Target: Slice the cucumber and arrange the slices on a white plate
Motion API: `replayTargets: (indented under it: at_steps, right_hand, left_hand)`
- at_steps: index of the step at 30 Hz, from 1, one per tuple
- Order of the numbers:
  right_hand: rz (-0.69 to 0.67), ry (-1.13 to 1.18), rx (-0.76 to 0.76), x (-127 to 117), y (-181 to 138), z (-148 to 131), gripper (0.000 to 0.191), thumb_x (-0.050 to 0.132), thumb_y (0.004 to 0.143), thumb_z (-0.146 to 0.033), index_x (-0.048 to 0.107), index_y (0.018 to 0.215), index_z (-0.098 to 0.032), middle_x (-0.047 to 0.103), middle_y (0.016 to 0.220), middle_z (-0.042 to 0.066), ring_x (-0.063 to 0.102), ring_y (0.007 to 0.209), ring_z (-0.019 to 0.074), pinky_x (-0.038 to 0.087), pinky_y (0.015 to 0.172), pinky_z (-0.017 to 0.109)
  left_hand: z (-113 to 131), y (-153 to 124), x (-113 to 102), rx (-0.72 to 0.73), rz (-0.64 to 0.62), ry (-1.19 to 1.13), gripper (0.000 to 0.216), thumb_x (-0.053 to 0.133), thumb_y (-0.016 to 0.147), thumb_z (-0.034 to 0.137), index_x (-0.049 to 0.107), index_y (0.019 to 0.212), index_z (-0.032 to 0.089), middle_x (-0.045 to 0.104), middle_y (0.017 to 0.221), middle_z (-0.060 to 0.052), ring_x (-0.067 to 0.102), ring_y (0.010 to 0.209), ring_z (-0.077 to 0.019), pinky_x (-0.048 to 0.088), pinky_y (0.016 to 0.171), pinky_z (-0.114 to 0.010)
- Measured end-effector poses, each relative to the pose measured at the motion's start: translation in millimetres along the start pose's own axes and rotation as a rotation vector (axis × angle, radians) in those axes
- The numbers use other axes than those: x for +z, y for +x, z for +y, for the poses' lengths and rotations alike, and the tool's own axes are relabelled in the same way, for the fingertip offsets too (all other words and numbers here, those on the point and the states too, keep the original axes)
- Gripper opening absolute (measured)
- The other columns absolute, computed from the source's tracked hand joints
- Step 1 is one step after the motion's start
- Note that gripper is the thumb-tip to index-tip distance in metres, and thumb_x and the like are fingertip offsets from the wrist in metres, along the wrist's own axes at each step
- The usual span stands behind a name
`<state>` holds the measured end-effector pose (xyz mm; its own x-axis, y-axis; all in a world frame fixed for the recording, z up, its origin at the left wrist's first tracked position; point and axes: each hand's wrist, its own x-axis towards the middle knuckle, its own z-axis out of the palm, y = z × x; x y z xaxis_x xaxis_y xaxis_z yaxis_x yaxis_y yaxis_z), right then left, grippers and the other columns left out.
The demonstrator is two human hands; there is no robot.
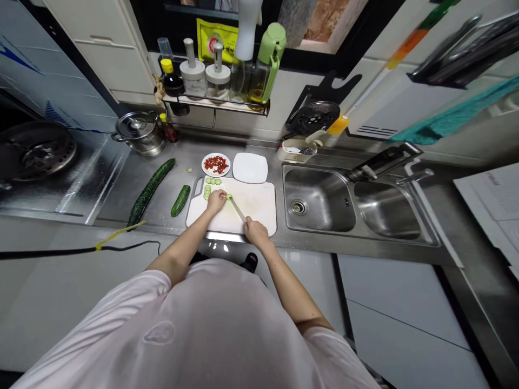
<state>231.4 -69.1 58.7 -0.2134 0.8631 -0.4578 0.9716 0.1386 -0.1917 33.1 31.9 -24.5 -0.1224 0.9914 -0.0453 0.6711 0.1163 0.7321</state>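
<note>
My left hand (216, 201) is curled over a short piece of cucumber (229, 197) on the white cutting board (259, 208). My right hand (255, 231) is closed round the handle of a knife (238, 210), whose blade reaches up to that piece beside my left fingers. Several cucumber slices (211, 185) lie at the board's top left corner. On the steel counter left of the board lie a cucumber half (180, 200) and a long whole cucumber (151, 190).
Behind the board sit a small plate of chopped red chilli (216, 164) and a white plate (250, 167). A steel pot (140, 131) stands at the back left, a double sink (348, 205) to the right. Bottles fill a rack (214, 102) at the wall.
</note>
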Motion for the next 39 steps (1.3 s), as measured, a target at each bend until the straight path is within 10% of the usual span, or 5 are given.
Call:
replayTargets:
  at_steps: [39]
  right_hand:
    - [-0.147, 0.044, -0.015, -16.4, 16.9, -1.9, 0.029, 0.033, 0.092, -0.018, 0.046, 0.119, -0.017, 0.065, 0.104, 0.016, 0.063, 0.095, 0.0266, 0.046, 0.074, 0.033]
  left_hand:
    - [5.1, -0.7, -3.1, -0.044, -0.024, 0.012, 0.019, 0.060, 0.073, 0.013, 0.070, 0.089, 0.016, 0.061, 0.081, -0.004, 0.055, 0.073, -0.0152, 0.045, 0.076, -0.028]
